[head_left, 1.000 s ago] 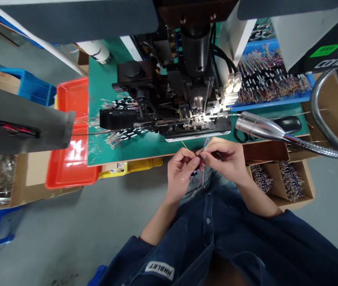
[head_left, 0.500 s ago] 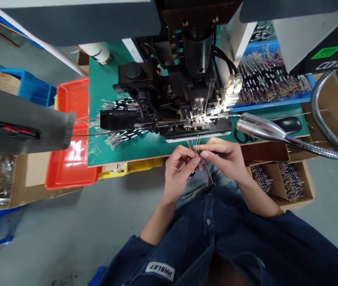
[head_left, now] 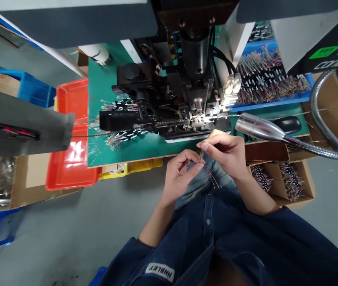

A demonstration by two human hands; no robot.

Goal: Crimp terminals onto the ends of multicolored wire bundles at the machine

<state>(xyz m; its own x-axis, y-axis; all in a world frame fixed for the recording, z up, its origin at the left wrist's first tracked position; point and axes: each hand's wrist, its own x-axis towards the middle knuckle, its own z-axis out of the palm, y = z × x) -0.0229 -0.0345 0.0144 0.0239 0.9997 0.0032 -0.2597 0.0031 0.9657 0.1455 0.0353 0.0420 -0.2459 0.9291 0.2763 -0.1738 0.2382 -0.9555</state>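
A small bunch of thin coloured wires [head_left: 201, 154] runs between my two hands, just in front of the table edge. My left hand [head_left: 182, 172] pinches it lower down between thumb and fingertips. Higher up, my right hand [head_left: 224, 151] grips the same wires with thumb and forefinger, and their upper ends are hidden by those fingers. Loose wire tails [head_left: 212, 178] hang out below, over my lap. Beyond my hands stands a black press machine [head_left: 169, 95] with a brightly lit metal die [head_left: 199, 118].
A gooseneck lamp [head_left: 260, 126] reaches in from the right. Behind it, a blue tray [head_left: 273, 104] holds many wire bundles. More bundles [head_left: 127, 135] lie left of the press. Red trays [head_left: 72, 180] stand at the left, a divided cardboard box [head_left: 298, 202] at lower right.
My right hand has moved up along the wires, drawing them together; their fanned upper ends no longer show. My left hand has shifted slightly down and still holds the bunch.
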